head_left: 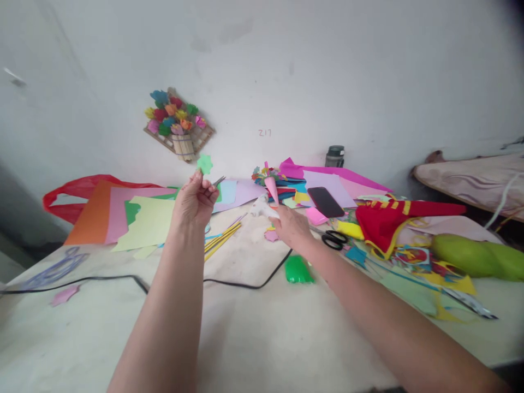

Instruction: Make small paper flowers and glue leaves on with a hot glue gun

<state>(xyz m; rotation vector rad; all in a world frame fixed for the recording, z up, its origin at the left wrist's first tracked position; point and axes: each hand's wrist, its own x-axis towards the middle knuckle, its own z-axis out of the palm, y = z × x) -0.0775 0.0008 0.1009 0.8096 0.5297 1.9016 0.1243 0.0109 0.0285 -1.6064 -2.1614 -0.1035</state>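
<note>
While the left hand (196, 199) lifts a green cutout (205, 164) above the bench (245, 338), thumb and forefinger pinched shut on its lower edge, the right hand (291, 225) reaches beside a white tool (262, 208); its fingers are partly curled, and whether they grip the tool cannot be told. Metal tips (220, 180) protrude beside the left palm, close enough to nick the thin, scalloped paper should the wrist turn. A tighter pinch could crease it. The slack black cord (245, 285), snaking across the pale, wrinkled bench cover, might catch a forearm and drag light scraps along. Near the right fingers, a slender pink cone (272, 188) looks light enough to topple or crumple if brushed by the knuckles. Straight yellow sticks (223, 240) lie between the arms, likely to roll if nudged. Flat, smooth sheets (145, 221) overlap at left, while a glossy, pillow-shaped green packet (298, 270), black looped scissor handles (334, 239) and soft red cloth (380, 224) with yellow trim rest to the right.
</note>
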